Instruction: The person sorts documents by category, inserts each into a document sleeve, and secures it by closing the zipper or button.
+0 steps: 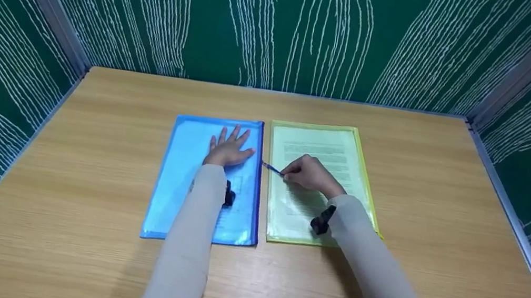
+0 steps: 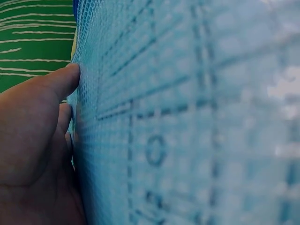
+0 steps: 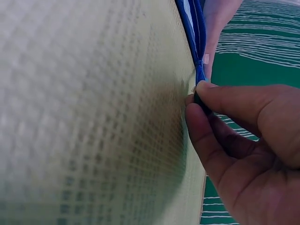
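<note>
A blue mesh zip folder (image 1: 177,199) with printed paper inside lies left of centre on the table. Spread on its upper part, my left hand (image 1: 228,153) presses it with straight fingers; the left wrist view shows the thumb (image 2: 65,82) against the mesh. My right hand (image 1: 312,173) is over a yellow-edged zip folder (image 1: 286,221). Between thumb and fingers it pinches the dark blue zipper pull (image 1: 272,168), which stretches from the blue folder's right edge. In the right wrist view the blue zipper (image 3: 200,33) runs up from the pinch, two blue strips apart there.
Both folders lie side by side on a wooden table (image 1: 81,168), with a narrow gap between them. Green panels with white lines (image 1: 211,18) stand at the back and both sides. Printed text shows through the yellow-edged folder.
</note>
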The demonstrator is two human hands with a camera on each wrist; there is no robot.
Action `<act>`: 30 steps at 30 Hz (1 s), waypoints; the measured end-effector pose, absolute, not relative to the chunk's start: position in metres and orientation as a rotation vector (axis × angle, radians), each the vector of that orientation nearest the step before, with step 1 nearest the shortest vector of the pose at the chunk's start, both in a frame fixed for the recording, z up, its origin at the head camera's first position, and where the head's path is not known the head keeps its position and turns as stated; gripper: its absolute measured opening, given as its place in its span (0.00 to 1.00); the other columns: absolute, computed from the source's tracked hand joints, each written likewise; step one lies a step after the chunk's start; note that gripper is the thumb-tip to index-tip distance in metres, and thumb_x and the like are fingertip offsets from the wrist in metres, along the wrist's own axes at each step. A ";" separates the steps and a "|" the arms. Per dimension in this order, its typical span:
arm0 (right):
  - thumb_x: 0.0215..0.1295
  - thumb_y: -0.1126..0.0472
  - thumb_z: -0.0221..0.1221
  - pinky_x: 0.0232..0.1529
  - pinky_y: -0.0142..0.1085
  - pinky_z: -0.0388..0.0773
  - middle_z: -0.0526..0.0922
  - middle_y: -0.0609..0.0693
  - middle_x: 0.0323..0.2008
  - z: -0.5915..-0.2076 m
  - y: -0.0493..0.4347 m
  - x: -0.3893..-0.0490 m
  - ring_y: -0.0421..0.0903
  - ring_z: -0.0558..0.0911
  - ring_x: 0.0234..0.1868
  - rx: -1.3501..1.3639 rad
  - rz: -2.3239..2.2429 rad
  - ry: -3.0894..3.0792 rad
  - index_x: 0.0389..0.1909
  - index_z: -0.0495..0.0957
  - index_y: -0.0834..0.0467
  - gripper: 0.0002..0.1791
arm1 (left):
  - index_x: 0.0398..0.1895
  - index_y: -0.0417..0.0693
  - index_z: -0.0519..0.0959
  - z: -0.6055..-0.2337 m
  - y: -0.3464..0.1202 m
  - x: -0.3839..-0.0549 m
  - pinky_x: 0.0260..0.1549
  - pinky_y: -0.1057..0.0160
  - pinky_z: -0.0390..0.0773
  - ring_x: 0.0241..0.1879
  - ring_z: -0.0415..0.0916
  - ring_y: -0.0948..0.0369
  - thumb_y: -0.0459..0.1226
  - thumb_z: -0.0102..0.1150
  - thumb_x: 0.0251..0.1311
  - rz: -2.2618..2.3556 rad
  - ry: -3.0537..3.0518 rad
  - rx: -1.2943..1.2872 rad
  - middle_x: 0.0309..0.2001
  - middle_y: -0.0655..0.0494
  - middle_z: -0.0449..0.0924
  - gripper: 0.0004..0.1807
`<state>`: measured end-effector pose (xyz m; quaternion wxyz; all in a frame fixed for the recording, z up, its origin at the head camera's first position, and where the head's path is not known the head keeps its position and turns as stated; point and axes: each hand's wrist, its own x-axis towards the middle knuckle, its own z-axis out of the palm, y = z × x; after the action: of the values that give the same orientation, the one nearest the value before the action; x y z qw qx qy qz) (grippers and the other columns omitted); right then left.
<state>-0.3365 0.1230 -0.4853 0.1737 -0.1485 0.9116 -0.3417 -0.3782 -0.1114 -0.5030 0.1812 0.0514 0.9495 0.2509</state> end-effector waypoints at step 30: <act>0.62 0.65 0.62 0.33 0.30 0.76 0.87 0.54 0.39 -0.477 0.134 -0.302 0.41 0.79 0.32 -0.607 -0.838 2.533 0.40 0.87 0.59 0.08 | 0.77 0.67 0.42 -0.504 -0.110 -0.381 0.70 0.44 0.20 0.75 0.15 0.51 0.60 0.37 0.68 0.727 2.680 0.094 0.78 0.61 0.28 0.37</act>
<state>-0.3017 0.1343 -0.4769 0.2013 -0.2173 0.9068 -0.2998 -0.3807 -0.1101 -0.5041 0.1804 0.0334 0.9487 0.2573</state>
